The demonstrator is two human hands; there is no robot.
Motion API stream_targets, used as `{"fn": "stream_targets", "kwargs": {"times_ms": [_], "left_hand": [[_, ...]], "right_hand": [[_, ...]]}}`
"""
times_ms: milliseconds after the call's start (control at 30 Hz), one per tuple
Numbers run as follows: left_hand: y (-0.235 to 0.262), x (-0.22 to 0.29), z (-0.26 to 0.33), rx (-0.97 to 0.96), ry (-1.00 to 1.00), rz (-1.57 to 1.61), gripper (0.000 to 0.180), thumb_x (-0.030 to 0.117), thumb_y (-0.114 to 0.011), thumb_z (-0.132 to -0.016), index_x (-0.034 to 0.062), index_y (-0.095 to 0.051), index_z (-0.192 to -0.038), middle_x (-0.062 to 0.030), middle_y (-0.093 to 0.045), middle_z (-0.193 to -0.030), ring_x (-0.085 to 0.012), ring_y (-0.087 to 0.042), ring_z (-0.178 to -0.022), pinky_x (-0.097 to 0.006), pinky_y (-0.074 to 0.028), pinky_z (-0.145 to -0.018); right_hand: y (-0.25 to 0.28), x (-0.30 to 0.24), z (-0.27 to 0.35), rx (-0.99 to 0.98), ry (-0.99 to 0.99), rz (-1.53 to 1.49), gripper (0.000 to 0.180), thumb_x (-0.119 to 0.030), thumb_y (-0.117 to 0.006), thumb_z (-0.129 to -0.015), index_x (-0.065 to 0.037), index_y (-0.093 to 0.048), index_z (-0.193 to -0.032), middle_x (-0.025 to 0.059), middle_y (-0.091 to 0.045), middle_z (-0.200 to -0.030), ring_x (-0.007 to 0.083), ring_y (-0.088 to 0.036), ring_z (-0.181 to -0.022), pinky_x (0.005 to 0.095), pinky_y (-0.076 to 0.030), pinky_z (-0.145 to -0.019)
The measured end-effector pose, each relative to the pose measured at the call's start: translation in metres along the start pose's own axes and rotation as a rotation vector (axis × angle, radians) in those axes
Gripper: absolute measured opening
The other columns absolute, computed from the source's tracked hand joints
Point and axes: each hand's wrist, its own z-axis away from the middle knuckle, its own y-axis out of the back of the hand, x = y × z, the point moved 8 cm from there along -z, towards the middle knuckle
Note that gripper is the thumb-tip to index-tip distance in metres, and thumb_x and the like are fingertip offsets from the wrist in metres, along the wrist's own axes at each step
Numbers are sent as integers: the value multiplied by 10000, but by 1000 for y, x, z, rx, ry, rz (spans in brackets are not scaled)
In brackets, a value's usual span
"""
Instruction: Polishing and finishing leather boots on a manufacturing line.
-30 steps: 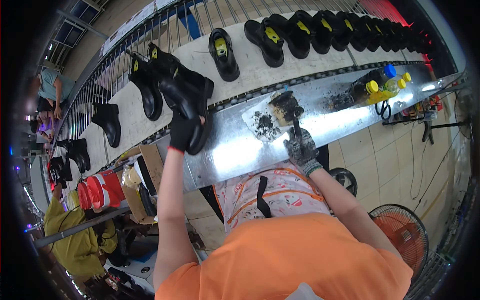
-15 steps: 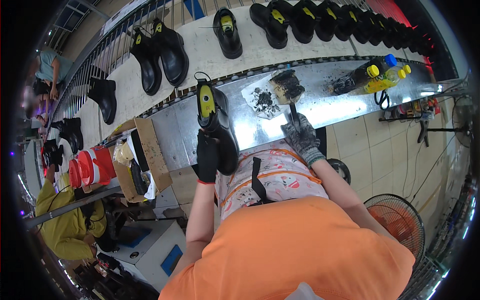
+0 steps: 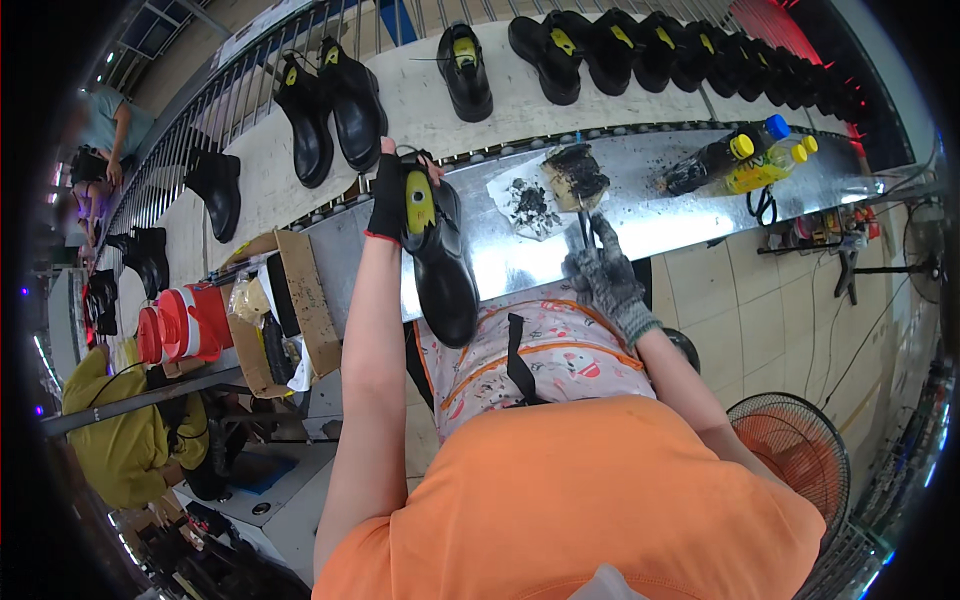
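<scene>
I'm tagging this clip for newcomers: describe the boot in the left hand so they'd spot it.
Find the pale conveyor across the top, then the shiny metal ledge below. Over the ledge's left part, the black-gloved left hand holds this black boot. Its neighbours stand on the conveyor.

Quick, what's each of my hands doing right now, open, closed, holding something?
Left hand: holding a black boot by its upper part.
Right hand: closed on a slim dark tool.

Box (image 3: 310,300) left of boot (image 3: 445,285), bottles (image 3: 705,167) right
</scene>
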Motion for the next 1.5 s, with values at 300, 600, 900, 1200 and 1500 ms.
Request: {"fn": "stream_targets", "kwargs": {"times_ms": [300, 600, 900, 1200, 1500], "left_hand": [[-54, 93, 60, -319, -436, 150, 809, 543, -57, -950, 50, -505, -491, -94, -496, -536, -233, -452, -678, -344, -314, -923], [-102, 110, 77, -482, -509, -53, 810, 562, -132, -947, 60, -497, -425, -79, -514, -488, -225, -474, -612, -390, -301, -989], [-111, 110, 74, -480, -502, -99, 825, 609, -128, -929, 101, -490, -389, -36, -532, -456, -191, -465, -566, -411, -279, -990], [-110, 111, 72, -516, -509, -122, 829, 627, -120, -919, 106, -494, -393, -34, -542, -465, -186, -474, -566, -421, -279, -980], [-92, 107, 69, -463, -509, -48, 826, 624, -138, -920, 91, -501, -403, -51, -530, -467, -195, -462, -555, -403, -308, -951]], "right_hand": [[-4, -33, 23, 271, 8, 40, 234, -49, -584, -865, -69, -445, -1053, 123, -612, -831, 93, -492, -510, 213, -406, -429], [-98, -148, 50, -165, 56, 558, 467, -48, -605, -785, -66, -500, -1239, 108, -597, -1105, 156, -613, -746, 245, -516, -603], [-148, -181, 61, -425, 604, 1388, 513, -122, -620, -786, -149, -503, -1285, 117, -525, -1256, 306, -500, -1150, 377, -404, -980], [-152, -183, 58, -458, 646, 1351, 506, -89, -601, -790, -151, -504, -1282, 112, -527, -1254, 302, -488, -1170, 377, -392, -993], [-159, -190, 47, -466, 651, 1265, 383, -237, -637, -789, -147, -604, -1160, 93, -610, -1130, 292, -570, -1052, 375, -455, -902]]}}
